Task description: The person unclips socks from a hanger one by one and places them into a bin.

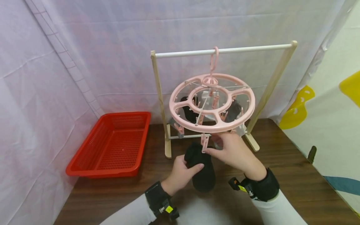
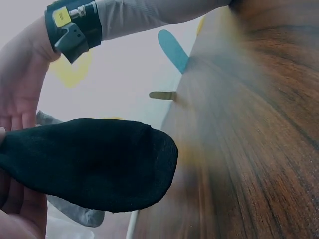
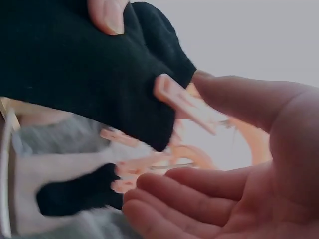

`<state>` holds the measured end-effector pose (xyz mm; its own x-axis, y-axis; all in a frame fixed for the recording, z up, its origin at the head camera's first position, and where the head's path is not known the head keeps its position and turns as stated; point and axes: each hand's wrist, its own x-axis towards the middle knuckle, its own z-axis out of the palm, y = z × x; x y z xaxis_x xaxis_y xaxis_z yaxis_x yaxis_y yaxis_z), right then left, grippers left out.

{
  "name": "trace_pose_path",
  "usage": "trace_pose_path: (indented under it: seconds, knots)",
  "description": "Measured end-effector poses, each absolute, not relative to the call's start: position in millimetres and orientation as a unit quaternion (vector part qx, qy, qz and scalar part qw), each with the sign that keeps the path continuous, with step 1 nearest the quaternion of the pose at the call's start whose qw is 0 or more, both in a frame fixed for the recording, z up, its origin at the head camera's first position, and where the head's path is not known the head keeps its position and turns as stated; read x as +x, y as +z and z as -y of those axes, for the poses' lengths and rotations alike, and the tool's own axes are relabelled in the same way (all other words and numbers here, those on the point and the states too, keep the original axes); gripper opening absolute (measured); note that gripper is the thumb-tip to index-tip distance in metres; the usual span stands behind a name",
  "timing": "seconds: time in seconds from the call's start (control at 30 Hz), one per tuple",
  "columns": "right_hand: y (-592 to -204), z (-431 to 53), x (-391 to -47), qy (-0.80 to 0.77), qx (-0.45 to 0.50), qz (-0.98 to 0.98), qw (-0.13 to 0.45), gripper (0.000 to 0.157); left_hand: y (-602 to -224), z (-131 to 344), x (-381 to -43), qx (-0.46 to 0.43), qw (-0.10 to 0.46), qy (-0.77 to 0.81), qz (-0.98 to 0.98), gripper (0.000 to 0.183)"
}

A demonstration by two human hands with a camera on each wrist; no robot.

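Observation:
A black sock (image 1: 203,179) hangs toe down in front of the rack, and my left hand (image 1: 181,175) pinches it near its upper edge with the thumb in front. A pink clothespin (image 1: 204,143) dangling from the round pink hanger (image 1: 211,128) sits at the sock's edge; in the right wrist view the clothespin (image 3: 180,103) grips the fabric. Beside it is my right hand (image 1: 236,153). Seen from its wrist, that hand (image 3: 249,184) has extended, parted fingers, its thumb tip by the sock's corner. The sock's toe (image 2: 162,169) fills much of the left wrist view.
The hanger hooks over a white rod (image 1: 185,53) on a wooden stand (image 1: 158,93). Other socks hang from it, including a black sock (image 1: 190,113) and a grey sock (image 1: 233,112). A red plastic basket (image 1: 108,172) stands left on the brown table (image 1: 295,178).

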<state>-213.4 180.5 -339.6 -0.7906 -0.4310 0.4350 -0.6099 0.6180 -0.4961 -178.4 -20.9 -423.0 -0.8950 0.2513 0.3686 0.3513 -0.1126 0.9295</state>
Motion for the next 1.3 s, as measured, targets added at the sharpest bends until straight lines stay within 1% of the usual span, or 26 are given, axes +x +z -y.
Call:
trace_pose_path:
  seconds: [0.07,0.13,0.17,0.3,0.33,0.43,0.53,0.63,0.83,1.03,1.17,1.3]
  knots:
    - [-344,-181,-219,0.379,0.296,0.871,0.098,0.064,-422,21,-178,-0.225,0.035,-0.709,0.667,0.025]
    - [-349,-180,-225,0.428,0.301,0.850,0.054,0.063,-431,20,-183,-0.227,0.039,-0.707,0.668,0.026]
    - [-352,-180,-229,0.449,0.304,0.839,0.036,0.060,-435,20,-185,-0.229,0.042,-0.708,0.667,0.027]
    - [-362,-178,-240,0.533,0.313,0.785,-0.030,0.039,-450,19,-194,-0.223,0.044,-0.708,0.668,0.027]
    - [-364,-178,-243,0.554,0.314,0.770,-0.044,0.034,-448,19,-194,-0.219,0.041,-0.708,0.670,0.027]
    - [-368,-176,-246,0.630,0.301,0.710,-0.089,0.029,-439,19,-189,-0.212,0.034,-0.706,0.675,0.027]
    - [-371,-175,-247,0.686,0.302,0.652,-0.111,0.025,-427,20,-182,-0.217,0.033,-0.702,0.678,0.026]
    - [-373,-173,-247,0.724,0.300,0.610,-0.121,0.021,-421,21,-180,-0.219,0.030,-0.699,0.680,0.025]
    - [-374,-169,-247,0.758,0.287,0.574,-0.113,0.021,-444,20,-193,-0.203,0.023,-0.702,0.683,0.028]
    - [-373,-167,-246,0.763,0.293,0.566,-0.103,0.022,-455,21,-199,-0.210,0.048,-0.697,0.684,0.028]
    - [-374,-166,-245,0.767,0.302,0.558,-0.096,0.022,-456,22,-201,-0.223,0.064,-0.691,0.684,0.029]
    - [-374,-165,-244,0.778,0.308,0.541,-0.091,0.024,-456,23,-203,-0.217,0.070,-0.687,0.690,0.031]
